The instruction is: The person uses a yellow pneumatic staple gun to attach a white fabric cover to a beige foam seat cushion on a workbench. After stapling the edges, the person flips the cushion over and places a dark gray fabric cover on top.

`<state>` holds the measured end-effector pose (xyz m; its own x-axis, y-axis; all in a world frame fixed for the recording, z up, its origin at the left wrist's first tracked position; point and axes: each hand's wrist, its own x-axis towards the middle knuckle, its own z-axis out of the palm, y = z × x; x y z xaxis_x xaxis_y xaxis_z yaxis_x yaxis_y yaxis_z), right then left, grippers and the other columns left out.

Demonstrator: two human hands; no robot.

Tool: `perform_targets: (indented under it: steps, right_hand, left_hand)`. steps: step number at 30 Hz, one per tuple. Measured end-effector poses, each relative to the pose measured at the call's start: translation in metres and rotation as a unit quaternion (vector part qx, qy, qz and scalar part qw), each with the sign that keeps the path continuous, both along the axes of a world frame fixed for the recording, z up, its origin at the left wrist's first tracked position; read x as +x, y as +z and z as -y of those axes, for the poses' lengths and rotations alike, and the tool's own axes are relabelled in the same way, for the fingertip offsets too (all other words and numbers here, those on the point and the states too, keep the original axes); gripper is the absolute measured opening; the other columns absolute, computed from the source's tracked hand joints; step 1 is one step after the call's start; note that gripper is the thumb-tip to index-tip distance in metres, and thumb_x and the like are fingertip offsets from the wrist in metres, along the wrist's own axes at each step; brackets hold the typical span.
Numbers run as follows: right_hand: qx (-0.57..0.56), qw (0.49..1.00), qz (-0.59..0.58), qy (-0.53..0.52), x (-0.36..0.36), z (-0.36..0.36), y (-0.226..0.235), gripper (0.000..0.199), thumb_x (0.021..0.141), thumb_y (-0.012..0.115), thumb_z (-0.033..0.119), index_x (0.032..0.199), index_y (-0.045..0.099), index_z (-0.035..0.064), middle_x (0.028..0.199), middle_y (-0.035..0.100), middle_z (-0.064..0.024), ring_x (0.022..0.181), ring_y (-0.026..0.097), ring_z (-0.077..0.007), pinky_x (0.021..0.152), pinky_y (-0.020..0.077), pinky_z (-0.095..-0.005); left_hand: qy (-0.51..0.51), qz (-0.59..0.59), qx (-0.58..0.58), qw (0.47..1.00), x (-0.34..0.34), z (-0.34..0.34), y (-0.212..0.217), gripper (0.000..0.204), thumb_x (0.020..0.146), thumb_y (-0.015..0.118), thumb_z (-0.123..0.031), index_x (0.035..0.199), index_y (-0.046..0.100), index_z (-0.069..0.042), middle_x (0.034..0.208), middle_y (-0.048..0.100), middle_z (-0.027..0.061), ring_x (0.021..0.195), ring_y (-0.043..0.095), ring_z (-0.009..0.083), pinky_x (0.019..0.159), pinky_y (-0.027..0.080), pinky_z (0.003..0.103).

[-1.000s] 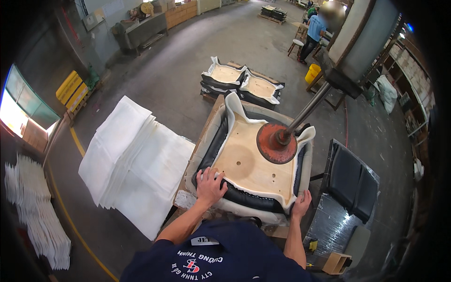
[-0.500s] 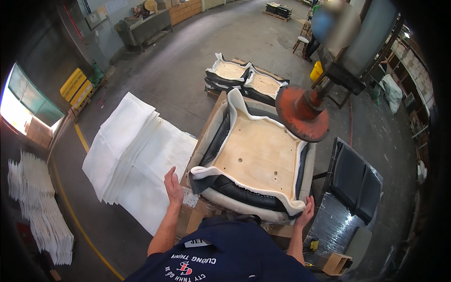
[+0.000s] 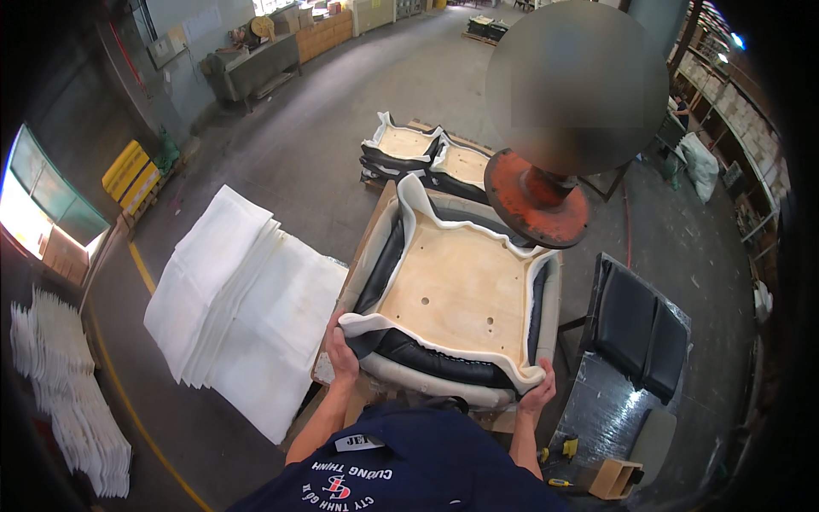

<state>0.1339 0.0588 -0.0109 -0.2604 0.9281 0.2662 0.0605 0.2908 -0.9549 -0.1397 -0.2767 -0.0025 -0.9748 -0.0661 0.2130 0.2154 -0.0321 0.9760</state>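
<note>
A square seat cushion [image 3: 456, 286] lies upside down in front of me. Its bare plywood base faces up, framed by white padding [image 3: 416, 334] and a black cover [image 3: 435, 358] with pale stitching along the near side. Underneath, a beige padded ring [image 3: 461, 391] surrounds it. At the near left corner my left hand [image 3: 343, 357] grips the cushion's edge, fingers against the folded black flap. My right hand [image 3: 539, 389] is closed around the near right corner. Fingertips of both hands are partly hidden by the material.
An orange-red round press plate [image 3: 537, 200] hangs over the far right corner. White sheets [image 3: 256, 290] are stacked at left. Further cushions [image 3: 408, 142] sit on a pallet beyond. Black cushions [image 3: 636, 320] and a small wooden box [image 3: 612, 480] rest on the right-hand table [image 3: 597, 410].
My left hand has moved right, from open beside the cushion onto its near left corner. My right hand stays at the near right corner. The view has shifted slightly.
</note>
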Motion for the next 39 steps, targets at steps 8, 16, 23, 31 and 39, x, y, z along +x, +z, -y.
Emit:
perform_targets:
  steps: [8,16,23,31,39]
  right_hand:
    - [-0.179,0.973,-0.113,-0.091,-0.018,-0.02,0.009,0.058,0.107,0.049,0.042,0.07,0.065,-0.0007,0.065,0.063,-0.0121,0.064,0.062,-0.0224,0.07,0.0494,-0.0365]
    - [-0.154,0.962,-0.224,-0.002,0.003,-0.013,0.15,0.052,0.108,0.045,0.034,0.06,0.043,0.0158,0.057,0.045,-0.0014,0.057,0.045,-0.0146,0.069,0.0439,-0.0356]
    - [-0.164,0.96,-0.222,0.048,0.046,0.01,0.184,0.052,0.109,0.044,0.034,0.06,0.045,0.0135,0.057,0.044,-0.0018,0.058,0.044,-0.0145,0.071,0.0417,-0.0347]
    - [-0.37,0.904,-0.194,0.092,0.077,-0.011,0.125,0.049,0.107,0.048,0.037,0.064,0.05,0.0133,0.054,0.046,-0.0024,0.052,0.049,-0.0168,0.06,0.0454,-0.0356]
    - [-0.465,0.872,-0.118,0.103,0.096,-0.048,0.08,0.036,0.105,0.057,0.037,0.084,0.066,0.01,0.059,0.049,-0.0006,0.054,0.054,-0.0181,0.059,0.0487,-0.0361]
  left_hand:
    - [0.11,0.028,0.031,0.993,-0.052,-0.019,-0.016,0.047,0.108,0.047,-0.027,0.069,0.044,-0.001,0.065,0.046,0.0016,0.064,0.045,0.0134,0.061,0.043,0.036]
    - [-0.032,0.005,0.097,0.995,-0.036,-0.001,0.099,0.054,0.109,0.05,-0.031,0.06,0.048,-0.009,0.054,0.049,0.0026,0.05,0.051,0.0127,0.058,0.055,0.033]
    - [-0.022,0.033,0.114,0.993,0.023,0.034,0.143,0.05,0.107,0.048,-0.026,0.062,0.052,-0.006,0.055,0.05,0.0034,0.05,0.05,0.0137,0.059,0.047,0.031]
    - [0.037,0.12,-0.015,0.992,0.038,0.045,0.076,0.05,0.108,0.049,-0.029,0.063,0.048,-0.008,0.059,0.049,0.0004,0.05,0.053,0.0119,0.056,0.046,0.029]
    - [0.068,0.044,-0.094,0.992,0.041,0.024,0.061,0.038,0.106,0.051,-0.03,0.079,0.054,-0.004,0.068,0.051,0.0029,0.067,0.048,0.0136,0.063,0.04,0.031]
